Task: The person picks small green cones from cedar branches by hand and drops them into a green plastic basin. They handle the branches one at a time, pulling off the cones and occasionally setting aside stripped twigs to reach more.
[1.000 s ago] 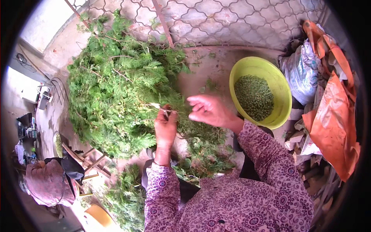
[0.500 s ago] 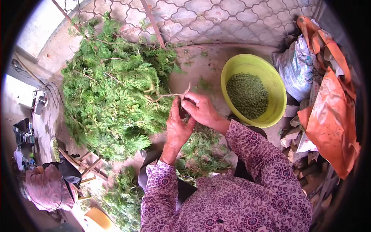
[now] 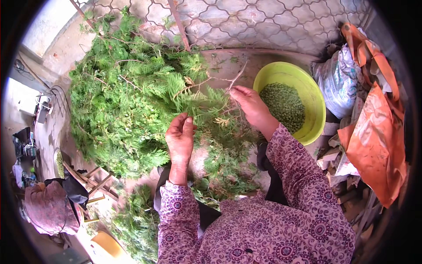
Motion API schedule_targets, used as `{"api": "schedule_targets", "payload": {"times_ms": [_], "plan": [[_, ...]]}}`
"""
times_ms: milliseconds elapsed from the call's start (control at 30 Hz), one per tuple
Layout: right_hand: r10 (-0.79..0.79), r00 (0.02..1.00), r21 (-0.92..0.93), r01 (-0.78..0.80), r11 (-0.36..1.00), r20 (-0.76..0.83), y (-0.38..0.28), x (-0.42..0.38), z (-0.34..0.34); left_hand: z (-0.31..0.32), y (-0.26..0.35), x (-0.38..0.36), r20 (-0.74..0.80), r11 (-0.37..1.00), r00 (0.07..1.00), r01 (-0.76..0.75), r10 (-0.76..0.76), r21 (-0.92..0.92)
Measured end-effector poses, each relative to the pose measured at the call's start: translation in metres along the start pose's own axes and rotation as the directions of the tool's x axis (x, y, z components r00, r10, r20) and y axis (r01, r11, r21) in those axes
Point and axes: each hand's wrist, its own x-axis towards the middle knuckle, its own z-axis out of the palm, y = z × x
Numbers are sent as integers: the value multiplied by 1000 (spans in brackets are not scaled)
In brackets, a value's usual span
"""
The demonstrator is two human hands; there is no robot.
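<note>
My right hand [image 3: 249, 105] grips the woody stem of a green cypress-like branch [image 3: 206, 99], holding it up in front of me beside the yellow-green bowl [image 3: 317, 108]. The bowl holds a heap of small green seeds [image 3: 283, 102]. My left hand [image 3: 179, 137] has its fingers curled into the foliage lower on the same branch. A big pile of green branches [image 3: 123, 97] lies just beyond and left of both hands. More cut sprigs [image 3: 226, 169] lie on my lap below the hands.
A metal lattice grille [image 3: 246, 22] runs along the back. Orange and white plastic bags [image 3: 373, 101] are heaped at right. At lower left are a wooden stool [image 3: 94, 182], a cloth bundle [image 3: 46, 207] and more greenery [image 3: 136, 220].
My hands were close together on a thin twig; the right hand has since lifted a leafy branch up and right toward the bowl, and the left has dropped lower into the foliage.
</note>
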Motion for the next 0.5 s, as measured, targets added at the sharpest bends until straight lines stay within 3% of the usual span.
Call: {"api": "schedule_targets", "payload": {"times_ms": [67,133,233,333,367,400,467,500], "plan": [[40,999,31,-40,999,-16,-2,2,-6,2,-3,0,-22,1000,999,-27,27,4],[75,997,135,-75,988,5,-2,6,-12,2,-13,1,0,959,976,-215,219,186],[92,996,206,-93,974,13,-7,8,-17,3,-21,4,11,896,952,-292,306,335],[109,994,253,-113,961,29,-9,8,-18,9,-23,2,52,897,945,-323,323,301],[119,992,262,-125,957,39,-10,7,-17,13,-8,-4,156,947,980,-166,126,274],[121,992,262,-126,957,37,-10,5,-14,18,-8,-8,158,948,980,-164,124,274],[114,990,324,-134,937,80,-10,1,-6,28,-11,-17,404,943,898,-271,176,194],[124,989,341,-145,929,82,-11,-1,-2,31,-13,-18,405,944,898,-268,171,195]]}}
